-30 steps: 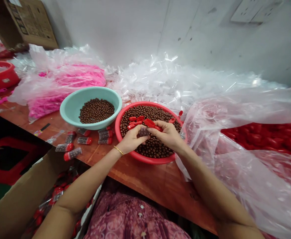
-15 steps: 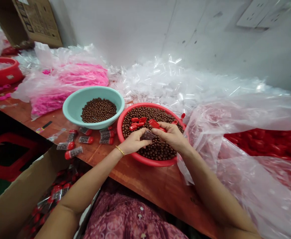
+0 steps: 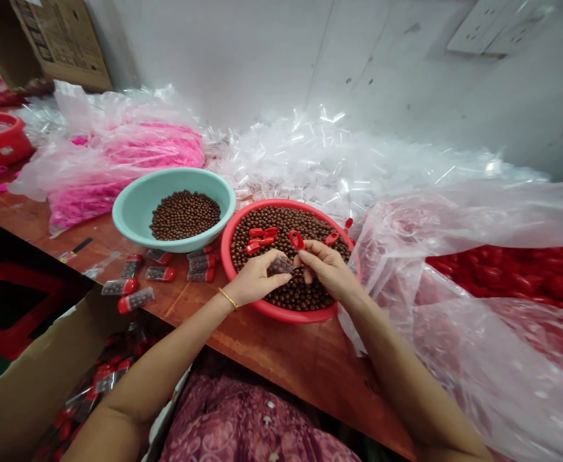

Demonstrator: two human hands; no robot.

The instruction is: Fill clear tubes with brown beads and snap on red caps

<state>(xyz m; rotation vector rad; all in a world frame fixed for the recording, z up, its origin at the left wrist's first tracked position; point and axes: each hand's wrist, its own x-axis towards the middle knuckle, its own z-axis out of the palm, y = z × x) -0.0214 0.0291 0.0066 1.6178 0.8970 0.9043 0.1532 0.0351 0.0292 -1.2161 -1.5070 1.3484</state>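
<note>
My left hand (image 3: 255, 280) grips a small clear tube (image 3: 280, 265) filled with brown balls, held over the red bowl (image 3: 288, 313) of brown balls. Close beside the tube's right end, my right hand (image 3: 327, 266) pinches a red cap (image 3: 296, 240) between its fingertips. Several loose red caps (image 3: 260, 239) lie on the balls at the bowl's far side. A teal bowl (image 3: 165, 186) with more brown balls stands to the left of the red one.
Several filled, red-capped tubes (image 3: 160, 273) lie on the wooden table (image 3: 281, 350) in front of the teal bowl. A heap of empty clear tubes (image 3: 329, 163) lies behind, a bag of pink caps (image 3: 131, 160) at the left, a bag of red caps (image 3: 512, 273) at the right, a cardboard box (image 3: 25, 378) at the lower left.
The red cap has come up from flat over the balls to upright at my right fingertips. The tube has tilted slightly in my left hand.
</note>
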